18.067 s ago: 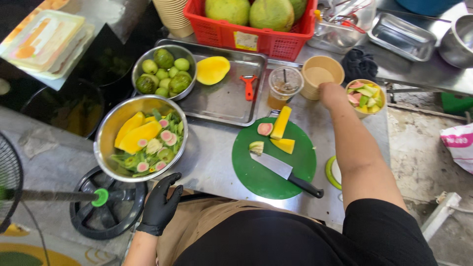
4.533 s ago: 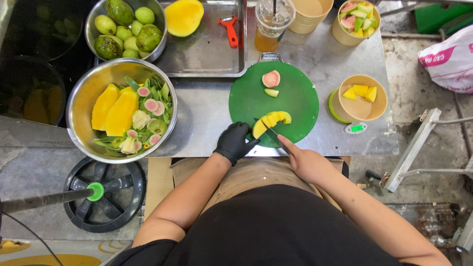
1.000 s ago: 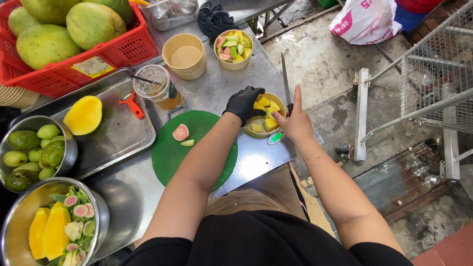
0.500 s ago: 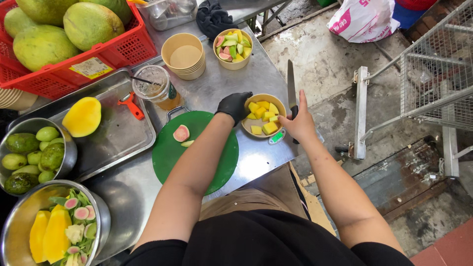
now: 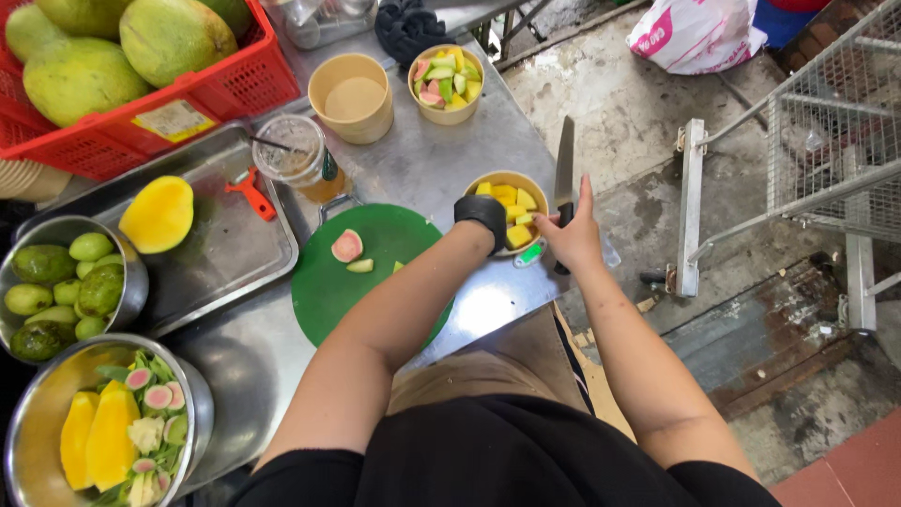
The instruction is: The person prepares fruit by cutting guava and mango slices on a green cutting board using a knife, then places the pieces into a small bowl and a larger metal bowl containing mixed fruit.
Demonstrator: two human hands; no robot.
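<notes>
One paper bowl [image 5: 537,191] of yellow mango chunks [image 5: 517,235], standing near the right edge of the steel surface [image 5: 441,160], just beside the green cutting board [image 5: 328,291]. Probably light, thin-walled and easily tipped; chunks soft and slippery; best gripped around the rim. Left hand [image 5: 482,215], black-gloved, curled over the near rim, touching it. Right hand [image 5: 574,237] closed around a knife [image 5: 564,169], blade pointing away, upright beside the bowl. Both forearms reaching forward.
</notes>
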